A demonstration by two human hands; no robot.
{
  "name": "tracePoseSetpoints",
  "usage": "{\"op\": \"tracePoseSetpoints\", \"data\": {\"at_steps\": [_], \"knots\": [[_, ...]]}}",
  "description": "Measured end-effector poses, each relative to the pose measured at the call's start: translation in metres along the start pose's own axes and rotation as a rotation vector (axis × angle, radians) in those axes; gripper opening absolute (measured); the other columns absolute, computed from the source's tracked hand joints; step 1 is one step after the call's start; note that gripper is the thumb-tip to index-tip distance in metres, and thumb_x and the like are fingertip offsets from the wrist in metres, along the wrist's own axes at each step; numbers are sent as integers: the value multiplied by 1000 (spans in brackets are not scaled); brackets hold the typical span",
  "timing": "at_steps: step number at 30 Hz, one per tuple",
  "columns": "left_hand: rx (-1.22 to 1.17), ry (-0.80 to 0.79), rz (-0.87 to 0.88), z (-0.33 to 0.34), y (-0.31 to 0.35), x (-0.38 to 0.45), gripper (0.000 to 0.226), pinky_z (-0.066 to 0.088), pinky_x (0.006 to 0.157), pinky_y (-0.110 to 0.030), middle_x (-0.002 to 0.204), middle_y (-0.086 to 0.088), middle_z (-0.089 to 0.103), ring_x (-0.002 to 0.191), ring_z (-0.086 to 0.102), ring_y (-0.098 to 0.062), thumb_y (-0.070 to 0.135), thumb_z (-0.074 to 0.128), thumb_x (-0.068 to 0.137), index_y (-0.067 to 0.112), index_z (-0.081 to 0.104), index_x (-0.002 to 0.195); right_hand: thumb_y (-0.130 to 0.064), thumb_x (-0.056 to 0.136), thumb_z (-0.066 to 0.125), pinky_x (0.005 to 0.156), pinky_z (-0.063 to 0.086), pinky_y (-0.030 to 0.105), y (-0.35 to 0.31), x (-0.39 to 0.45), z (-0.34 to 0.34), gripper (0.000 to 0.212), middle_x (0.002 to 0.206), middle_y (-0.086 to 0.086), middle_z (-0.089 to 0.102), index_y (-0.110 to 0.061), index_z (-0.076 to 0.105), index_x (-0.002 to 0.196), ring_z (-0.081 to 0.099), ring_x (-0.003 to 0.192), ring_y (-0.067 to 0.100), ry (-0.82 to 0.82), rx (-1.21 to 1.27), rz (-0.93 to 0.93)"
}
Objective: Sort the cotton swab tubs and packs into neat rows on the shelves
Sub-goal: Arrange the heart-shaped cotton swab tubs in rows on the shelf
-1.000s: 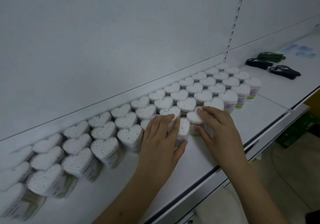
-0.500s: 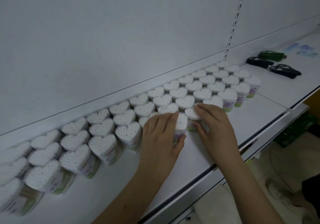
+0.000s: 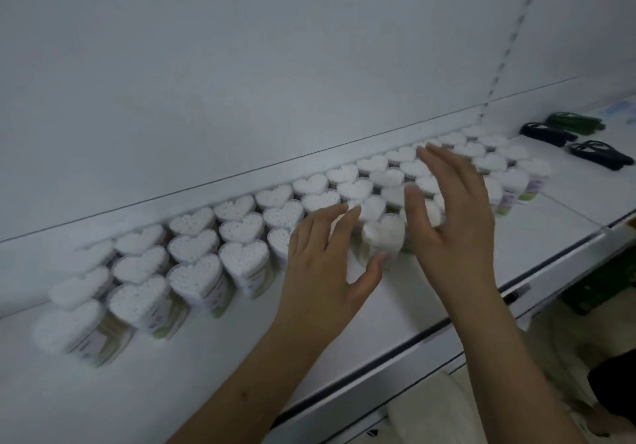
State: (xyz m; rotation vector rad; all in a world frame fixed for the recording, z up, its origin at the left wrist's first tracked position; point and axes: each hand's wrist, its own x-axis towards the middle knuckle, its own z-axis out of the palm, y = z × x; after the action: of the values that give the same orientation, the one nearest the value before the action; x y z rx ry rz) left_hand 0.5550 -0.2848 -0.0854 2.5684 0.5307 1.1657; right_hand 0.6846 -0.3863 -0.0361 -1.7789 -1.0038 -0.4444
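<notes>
- Head view: left hand is spread, fingers straight over the front row of tubs, thumb tip beside the foot of one heart-shaped tub; it grips nothing.
- Right hand is also spread with fingers straight and apart, held over the tubs to the right of that tub; it holds nothing. Motion blur hides whether its fingertips touch the lids.
- The heart-shaped tub stands upright between the two hands, at the front edge of the rows.
- Rows of cotton swab tubs run three deep along the back of the white shelf, white swab tips showing through heart-shaped tops.
- Tub labels show green and purple bands; the print is too blurred to read, and no brand is legible.
- Dark strap-like items and one green item lie on the shelf well to the right of the rows.
</notes>
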Motion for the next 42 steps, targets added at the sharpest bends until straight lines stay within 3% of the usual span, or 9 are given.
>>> {"op": "tracePoseSetpoints", "data": {"at_steps": [4, 12, 19, 28, 30, 36, 42], "knots": [[32, 1, -96, -39, -13, -12, 54, 34, 111, -34, 139, -3, 52, 131, 46, -18, 41, 58, 93, 13, 53, 139, -28, 102, 54, 113, 30, 19, -52, 17, 40, 42, 146, -1, 47, -15, 51, 141, 39, 138, 10, -71, 156, -81], [166, 173, -332, -139, -54, -70, 49, 35, 111, -35, 139, -1, 54, 134, 45, -15, 38, 58, 94, 13, 56, 136, -36, 101, 51, 112, 28, 15, -169, -5, 119, 47, 147, -7, 46, -18, 47, 144, 38, 138, 8, -279, 385, -242], [259, 299, -472, -263, -85, -163, 47, 44, 104, -38, 137, 3, 51, 130, 47, -13, 37, 57, 95, 18, 53, 137, -44, 102, 47, 109, 27, 10, -301, -69, 162, 50, 148, -8, 44, -21, 44, 146, 38, 138, 7, -409, 503, -372], [320, 425, -654, -434, -128, -309, 50, 40, 105, -23, 136, 13, 45, 129, 43, -4, 45, 50, 95, 26, 48, 141, -48, 102, 45, 105, 19, 2, -486, -190, 212, 51, 150, -10, 41, -24, 42, 147, 34, 140, 5, -551, 626, -473], [331, 444, -685, -460, -134, -334, 50, 41, 104, -24, 135, 14, 45, 127, 44, -3, 46, 50, 95, 28, 47, 141, -48, 102, 46, 104, 21, 4, -513, -213, 221, 51, 150, -10, 41, -24, 42, 147, 35, 140, 5, -580, 647, -470], [330, 517, -745, -523, -156, -386, 48, 53, 91, -32, 136, 19, 42, 126, 45, -3, 48, 50, 94, 33, 46, 140, -44, 102, 48, 94, 20, -7, -587, -258, 250, 49, 149, -8, 42, -23, 43, 146, 37, 138, 6, -642, 691, -496], [376, 599, -810, -568, -186, -422, 50, 43, 100, -21, 131, 18, 44, 124, 46, -3, 53, 47, 93, 30, 49, 138, -47, 102, 46, 98, 20, -3, -643, -285, 290, 50, 148, -8, 43, -23, 43, 146, 37, 138, 7, -692, 722, -541]]}}
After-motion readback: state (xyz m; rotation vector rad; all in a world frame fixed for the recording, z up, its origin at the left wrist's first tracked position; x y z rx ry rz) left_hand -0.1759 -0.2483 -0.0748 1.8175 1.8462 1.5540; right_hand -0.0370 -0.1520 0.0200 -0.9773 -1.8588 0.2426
